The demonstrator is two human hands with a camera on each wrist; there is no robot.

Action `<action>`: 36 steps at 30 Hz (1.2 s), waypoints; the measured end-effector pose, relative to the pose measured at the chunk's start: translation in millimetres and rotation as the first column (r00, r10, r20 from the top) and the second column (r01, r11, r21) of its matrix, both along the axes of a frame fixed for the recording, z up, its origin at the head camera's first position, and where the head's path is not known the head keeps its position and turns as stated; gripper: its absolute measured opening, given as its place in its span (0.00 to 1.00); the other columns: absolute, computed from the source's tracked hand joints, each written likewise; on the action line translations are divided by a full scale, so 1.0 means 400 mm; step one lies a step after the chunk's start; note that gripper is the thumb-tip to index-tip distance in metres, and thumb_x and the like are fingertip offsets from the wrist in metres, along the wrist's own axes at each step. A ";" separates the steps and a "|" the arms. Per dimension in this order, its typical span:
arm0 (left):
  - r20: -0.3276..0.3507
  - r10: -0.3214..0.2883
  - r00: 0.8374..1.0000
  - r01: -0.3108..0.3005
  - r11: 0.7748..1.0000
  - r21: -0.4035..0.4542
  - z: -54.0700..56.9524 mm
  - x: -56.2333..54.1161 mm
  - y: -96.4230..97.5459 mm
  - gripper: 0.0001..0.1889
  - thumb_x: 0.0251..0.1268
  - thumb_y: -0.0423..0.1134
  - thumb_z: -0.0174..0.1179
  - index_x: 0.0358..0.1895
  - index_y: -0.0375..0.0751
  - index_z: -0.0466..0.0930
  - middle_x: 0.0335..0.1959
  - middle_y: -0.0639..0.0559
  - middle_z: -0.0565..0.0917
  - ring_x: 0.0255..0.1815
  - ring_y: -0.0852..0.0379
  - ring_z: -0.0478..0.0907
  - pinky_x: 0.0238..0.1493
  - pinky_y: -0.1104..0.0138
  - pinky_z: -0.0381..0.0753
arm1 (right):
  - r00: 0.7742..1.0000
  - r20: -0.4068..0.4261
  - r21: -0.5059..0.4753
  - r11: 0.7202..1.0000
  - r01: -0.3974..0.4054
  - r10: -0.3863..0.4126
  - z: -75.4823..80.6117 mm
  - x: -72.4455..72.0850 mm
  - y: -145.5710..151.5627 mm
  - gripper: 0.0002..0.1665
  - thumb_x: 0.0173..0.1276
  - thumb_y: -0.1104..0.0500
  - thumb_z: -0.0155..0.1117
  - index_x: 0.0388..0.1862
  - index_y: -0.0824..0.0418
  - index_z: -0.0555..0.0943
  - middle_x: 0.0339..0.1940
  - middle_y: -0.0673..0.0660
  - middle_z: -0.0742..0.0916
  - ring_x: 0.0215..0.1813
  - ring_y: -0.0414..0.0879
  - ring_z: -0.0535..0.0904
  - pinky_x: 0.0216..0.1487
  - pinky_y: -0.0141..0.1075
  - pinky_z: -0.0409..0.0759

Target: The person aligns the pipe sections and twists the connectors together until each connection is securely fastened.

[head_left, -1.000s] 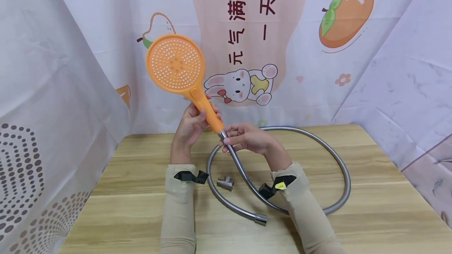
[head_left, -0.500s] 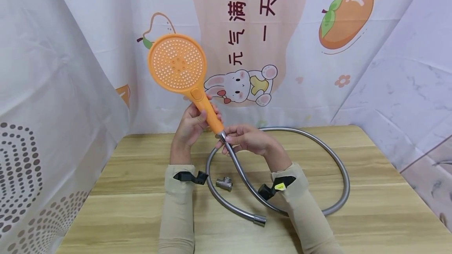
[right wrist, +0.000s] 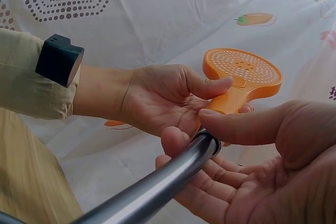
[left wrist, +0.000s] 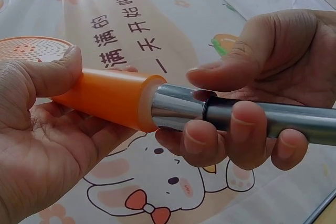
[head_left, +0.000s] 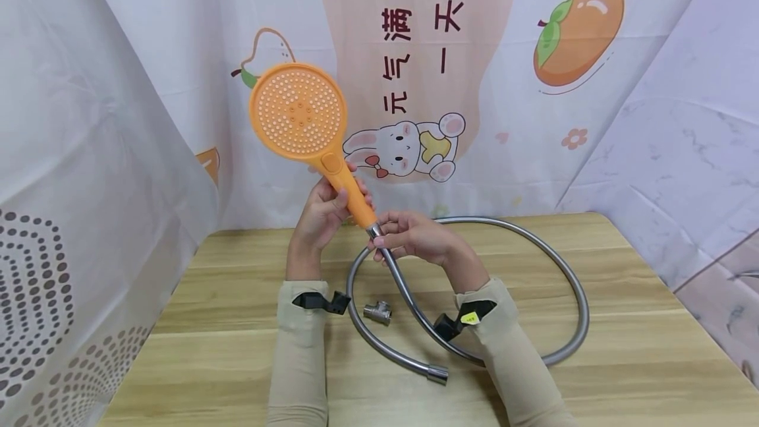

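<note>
My left hand [head_left: 320, 213] grips the handle of an orange shower head [head_left: 298, 111], held tilted above the table with its nozzle face toward me. A grey metal shower hose [head_left: 403, 285] runs from the handle's lower end. Around the joint, my right hand [head_left: 423, 239] has its fingers curled under the hose's chrome end collar [left wrist: 178, 106], thumb on the upper side. In the left wrist view, the collar sits against the orange handle, with a pale ring at the handle's rim. Any thread inside is hidden.
On the wooden table [head_left: 237, 348] lies a small metal tee fitting [head_left: 377, 312], inside the hose's loop. The hose's other end fitting [head_left: 437, 374] rests near the front. A printed cloth [head_left: 504, 170] hangs behind the table's back edge.
Both hands stay at the joint, and the shower head is almost still. The right thumb and fingers shift only slightly on the collar. The head view has tilted a little.
</note>
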State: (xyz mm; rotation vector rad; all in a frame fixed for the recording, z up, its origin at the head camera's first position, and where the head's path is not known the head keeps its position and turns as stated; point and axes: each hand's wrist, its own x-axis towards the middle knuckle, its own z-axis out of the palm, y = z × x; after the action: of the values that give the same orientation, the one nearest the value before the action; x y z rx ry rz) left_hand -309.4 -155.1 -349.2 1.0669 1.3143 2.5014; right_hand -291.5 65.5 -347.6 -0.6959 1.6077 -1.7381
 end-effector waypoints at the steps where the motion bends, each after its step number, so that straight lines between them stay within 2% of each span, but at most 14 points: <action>1: 0.000 0.003 1.000 -0.003 1.000 -0.001 0.000 0.000 0.001 0.22 0.73 0.37 0.57 0.65 0.37 0.63 0.45 0.47 0.81 0.45 0.53 0.86 0.54 0.62 0.86 | 1.000 0.004 -0.005 1.000 0.002 -0.002 -0.001 0.000 0.000 0.14 0.76 0.73 0.52 0.57 0.69 0.69 0.41 0.56 0.87 0.40 0.44 0.87 0.48 0.40 0.88; 8: -0.009 -0.001 1.000 0.001 1.000 -0.009 -0.004 -0.001 0.000 0.22 0.74 0.37 0.57 0.65 0.37 0.64 0.45 0.47 0.81 0.46 0.54 0.86 0.55 0.62 0.85 | 1.000 -0.010 0.005 1.000 -0.015 0.015 -0.005 0.001 0.003 0.11 0.79 0.71 0.49 0.57 0.68 0.69 0.39 0.52 0.89 0.39 0.43 0.87 0.47 0.39 0.87; 15: -0.015 0.006 1.000 -0.006 1.000 -0.011 -0.002 0.002 0.004 0.23 0.73 0.37 0.58 0.65 0.37 0.64 0.45 0.47 0.81 0.45 0.54 0.86 0.54 0.62 0.86 | 0.999 -0.037 0.023 0.999 -0.029 0.030 0.001 0.004 0.007 0.18 0.81 0.68 0.46 0.64 0.77 0.67 0.41 0.51 0.87 0.41 0.43 0.87 0.49 0.40 0.86; 22: -0.012 0.005 1.000 -0.005 1.000 -0.004 -0.001 0.004 0.003 0.19 0.73 0.36 0.57 0.64 0.41 0.67 0.45 0.47 0.82 0.45 0.53 0.86 0.55 0.62 0.86 | 0.996 -0.061 0.019 0.998 -0.057 0.058 -0.005 -0.003 0.011 0.21 0.82 0.64 0.46 0.66 0.76 0.70 0.42 0.51 0.86 0.43 0.45 0.87 0.53 0.46 0.86; 26: -0.011 0.008 1.000 -0.008 1.000 -0.007 -0.003 0.002 0.001 0.20 0.74 0.36 0.57 0.64 0.40 0.66 0.45 0.47 0.82 0.45 0.53 0.86 0.55 0.62 0.85 | 0.997 -0.046 0.009 0.998 -0.062 0.062 -0.007 -0.005 0.012 0.21 0.81 0.66 0.49 0.67 0.77 0.69 0.44 0.52 0.86 0.44 0.45 0.88 0.55 0.47 0.86; 32: -0.005 0.015 1.000 -0.015 1.000 -0.009 -0.003 0.002 0.001 0.20 0.75 0.35 0.55 0.65 0.39 0.65 0.45 0.47 0.82 0.45 0.53 0.86 0.54 0.62 0.85 | 0.999 -0.027 -0.007 0.999 -0.033 0.033 -0.009 -0.004 0.007 0.18 0.77 0.71 0.53 0.63 0.74 0.70 0.43 0.55 0.86 0.42 0.44 0.88 0.53 0.44 0.87; 36: -0.007 0.024 1.000 -0.024 1.000 -0.016 -0.001 0.004 0.002 0.18 0.76 0.35 0.54 0.64 0.40 0.66 0.45 0.47 0.82 0.45 0.53 0.86 0.54 0.62 0.85 | 1.000 -0.019 -0.013 1.000 -0.007 0.007 -0.012 -0.006 0.002 0.14 0.76 0.71 0.54 0.58 0.69 0.70 0.43 0.58 0.87 0.40 0.45 0.88 0.52 0.46 0.87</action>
State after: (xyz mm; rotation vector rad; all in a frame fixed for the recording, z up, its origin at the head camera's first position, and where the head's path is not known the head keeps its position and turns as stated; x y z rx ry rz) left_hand -307.6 -154.4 -349.7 1.0638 1.3545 2.5025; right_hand -293.8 66.3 -352.3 -0.7252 1.6061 -1.7439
